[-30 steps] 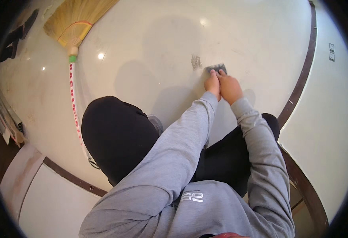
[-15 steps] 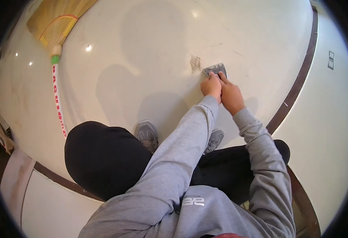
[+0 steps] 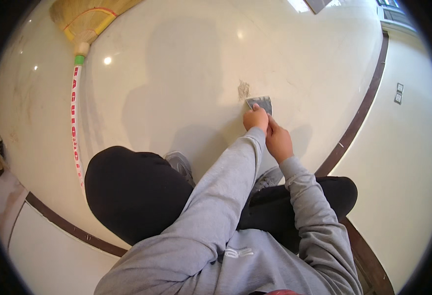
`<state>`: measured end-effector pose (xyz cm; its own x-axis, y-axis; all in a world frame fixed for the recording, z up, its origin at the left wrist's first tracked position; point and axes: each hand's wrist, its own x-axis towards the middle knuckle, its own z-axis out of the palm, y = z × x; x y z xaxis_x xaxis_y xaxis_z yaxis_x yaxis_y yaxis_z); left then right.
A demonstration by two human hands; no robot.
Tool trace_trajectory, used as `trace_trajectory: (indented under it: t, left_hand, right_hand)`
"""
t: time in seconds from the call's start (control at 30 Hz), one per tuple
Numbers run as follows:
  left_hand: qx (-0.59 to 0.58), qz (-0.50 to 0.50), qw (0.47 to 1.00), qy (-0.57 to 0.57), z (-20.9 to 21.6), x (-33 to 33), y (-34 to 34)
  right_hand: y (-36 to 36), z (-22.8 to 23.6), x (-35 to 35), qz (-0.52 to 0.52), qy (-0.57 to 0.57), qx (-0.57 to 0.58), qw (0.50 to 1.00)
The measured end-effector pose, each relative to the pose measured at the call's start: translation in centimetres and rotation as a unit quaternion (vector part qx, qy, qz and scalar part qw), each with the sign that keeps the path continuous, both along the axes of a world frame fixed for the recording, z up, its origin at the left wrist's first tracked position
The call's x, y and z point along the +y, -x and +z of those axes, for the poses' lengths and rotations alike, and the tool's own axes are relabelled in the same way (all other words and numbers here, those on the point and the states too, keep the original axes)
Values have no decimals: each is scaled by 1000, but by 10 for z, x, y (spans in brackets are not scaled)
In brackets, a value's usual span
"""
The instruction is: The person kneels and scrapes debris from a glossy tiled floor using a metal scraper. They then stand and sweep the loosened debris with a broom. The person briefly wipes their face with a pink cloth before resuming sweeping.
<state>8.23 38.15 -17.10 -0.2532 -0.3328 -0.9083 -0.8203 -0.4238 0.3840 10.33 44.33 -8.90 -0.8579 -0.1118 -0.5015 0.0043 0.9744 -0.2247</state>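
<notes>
A scraper (image 3: 262, 103) with a broad grey metal blade rests on or just above the pale glossy floor, beside a patch of brownish residue (image 3: 244, 89). My left hand (image 3: 255, 119) is closed round the scraper's handle, thumb toward the blade. Behind it and to the right, my right hand (image 3: 278, 141) also grips the handle end, its fingers bent against my left hand. Both hands hide most of the handle. The blade's far edge lies just short of the residue.
A broom (image 3: 81, 49) with a white, red-lettered handle lies on the floor at left. Dark baseboard (image 3: 358, 114) and a pale wall with an outlet (image 3: 398, 93) run along the right. My shoes (image 3: 179, 164) and bent knees are close below.
Both hands and the scraper have drawn back toward me, away from the residue. My right fingers have slid off the blade toward the handle. The view has tilted slightly upward.
</notes>
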Motion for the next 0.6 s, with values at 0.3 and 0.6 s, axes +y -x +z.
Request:
trace_trajectory:
  t: [0.3,0.6]
  left_hand:
    - [-27,48,998,-32,6,-5,20]
    - [32,-70,992,96,-22,-8,15]
  right_hand:
    - [38,11,-3,91,-39,0,995]
    - [17,-5,3,69,19,39,997]
